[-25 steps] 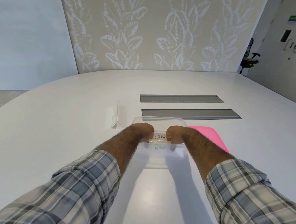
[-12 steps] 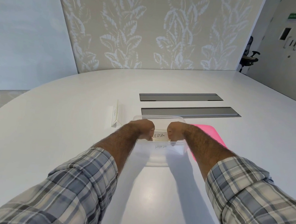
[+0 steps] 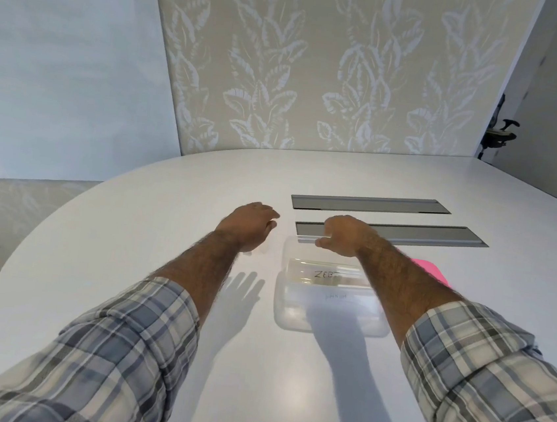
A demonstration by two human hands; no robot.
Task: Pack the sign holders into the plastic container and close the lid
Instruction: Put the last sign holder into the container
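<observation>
A white rounded table [image 3: 124,229] stands before a leaf-patterned wall [image 3: 284,74], with 2 grey slots [image 3: 370,205] beyond the clear plastic container [image 3: 296,319]. Inside the container lie 2 sign holders [image 3: 325,275], 1 lettered ZEB. A pink lid [image 3: 432,270] lies just right of the container. The right hand [image 3: 345,236] sits at the container's far rim, fingers curled out of sight; I cannot tell whether they grip it. The left hand [image 3: 251,223] hovers left of the container, fingers loosely spread.

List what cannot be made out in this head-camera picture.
Head view: pink lid, mostly behind the right forearm.
Upper sign holder label, cut short by that forearm.
Lower label, too faint to read.
Left hand and right hand: fingertips hidden behind the knuckles, grips unclear.
</observation>
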